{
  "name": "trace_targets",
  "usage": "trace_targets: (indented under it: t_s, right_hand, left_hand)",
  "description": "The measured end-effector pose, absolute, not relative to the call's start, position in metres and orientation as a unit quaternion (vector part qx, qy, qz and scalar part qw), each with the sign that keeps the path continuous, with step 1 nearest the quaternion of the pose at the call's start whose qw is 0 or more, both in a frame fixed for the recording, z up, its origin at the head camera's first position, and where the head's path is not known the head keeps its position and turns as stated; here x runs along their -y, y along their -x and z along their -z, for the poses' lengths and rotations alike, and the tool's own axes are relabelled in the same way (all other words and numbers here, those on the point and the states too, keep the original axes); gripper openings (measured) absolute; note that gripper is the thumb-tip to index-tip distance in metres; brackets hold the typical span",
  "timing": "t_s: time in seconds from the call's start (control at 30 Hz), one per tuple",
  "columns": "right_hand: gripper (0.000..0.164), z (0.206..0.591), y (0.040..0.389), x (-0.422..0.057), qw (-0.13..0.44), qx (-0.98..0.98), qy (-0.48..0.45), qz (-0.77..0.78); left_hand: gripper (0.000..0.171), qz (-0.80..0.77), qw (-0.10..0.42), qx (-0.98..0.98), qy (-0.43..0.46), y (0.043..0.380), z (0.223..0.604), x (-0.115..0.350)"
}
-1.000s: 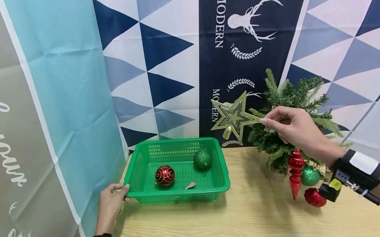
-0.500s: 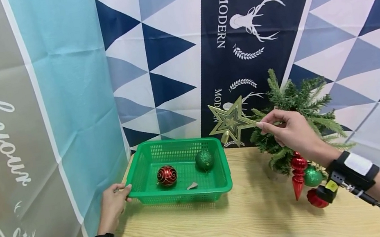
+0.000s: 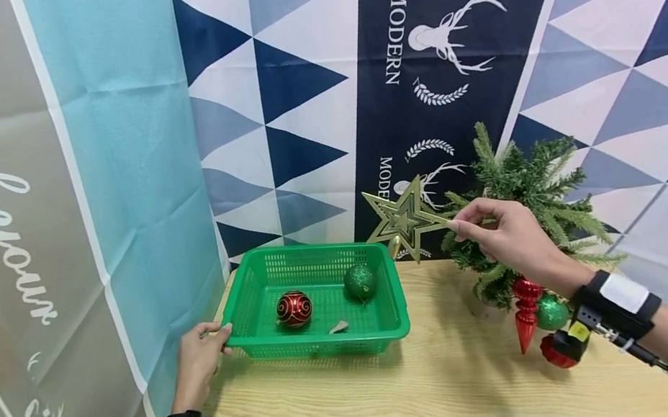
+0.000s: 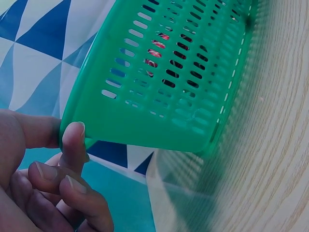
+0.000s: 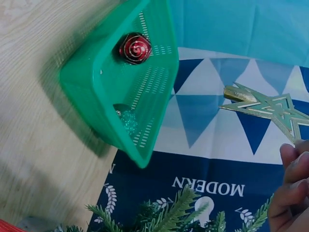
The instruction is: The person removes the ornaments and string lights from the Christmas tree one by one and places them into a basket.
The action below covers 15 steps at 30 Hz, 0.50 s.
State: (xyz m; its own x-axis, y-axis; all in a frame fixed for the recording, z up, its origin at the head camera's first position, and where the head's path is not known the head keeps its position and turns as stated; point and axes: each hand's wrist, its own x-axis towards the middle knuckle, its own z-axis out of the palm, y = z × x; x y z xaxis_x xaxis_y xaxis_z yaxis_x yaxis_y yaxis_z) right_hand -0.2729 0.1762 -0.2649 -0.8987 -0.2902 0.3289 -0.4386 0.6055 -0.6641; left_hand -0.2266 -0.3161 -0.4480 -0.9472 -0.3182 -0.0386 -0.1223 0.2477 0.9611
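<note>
**Above the worktop (image 3: pixel 321 415), beyond a green plastic basket (image 3: pixel 322 341): gold star tree topper (image 3: pixel 403 221) by one tip**

At front right, below the right wrist: red finial ornament (image 3: pixel 526 313), green glitter ball (image 3: pixel 551 312), red ornament (image 3: pixel 554 353) half hidden behind the wrist camera (image 3: pixel 570 344); hung or resting, impossible to tell.

To the left, at the basket's near-left corner: rim between thumb and finger of the left hand (image 3: pixel 200 357), remaining fingers loosely bent; probably so held to keep the basket from sliding.

Inside it: swirl-patterned red bauble (image 3: pixel 294 309), green glitter bauble (image 3: pixel 360 282) farther right, both kept from rolling off by the walls; pale scrap (image 3: pixel 339 326) by the near wall, too small to name.

Beyond, in the air near the far-right corner: star in a thumb-and-finger pinch of the right hand (image 3: pixel 513 232), perhaps by the tip to leave its tubular base uncovered; contact cut off in the right wrist view.

Just behind: artificial fir tree (image 3: pixel 540 183), partly covered by that hand. Farthest: printed cloth backdrop (image 3: pixel 308 88), lower lettering partly masked by the star.
</note>
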Motion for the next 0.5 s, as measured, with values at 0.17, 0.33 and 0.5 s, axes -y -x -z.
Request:
trace_targets:
  t_s: [0.17,0.33,0.5]
  right_hand:
    - [0.026,0.2675,0.2741,-0.1742,0.096,0.890,-0.212,-0.393]
    - [0.023,0.2694,0.2758,-0.1715,0.101,0.889,-0.220,-0.388]
    - [0.020,0.2719,0.2775,-0.1691,0.105,0.888,-0.226,-0.387]
  left_hand:
    - [0.041,0.602,0.079,0.783,-0.135,0.2250,0.4485,0.3161]
    - [0.041,0.603,0.078,0.782,-0.135,0.2257,0.4481,0.3167]
    - [0.041,0.601,0.078,0.784,-0.135,0.2258,0.4473,0.3161]
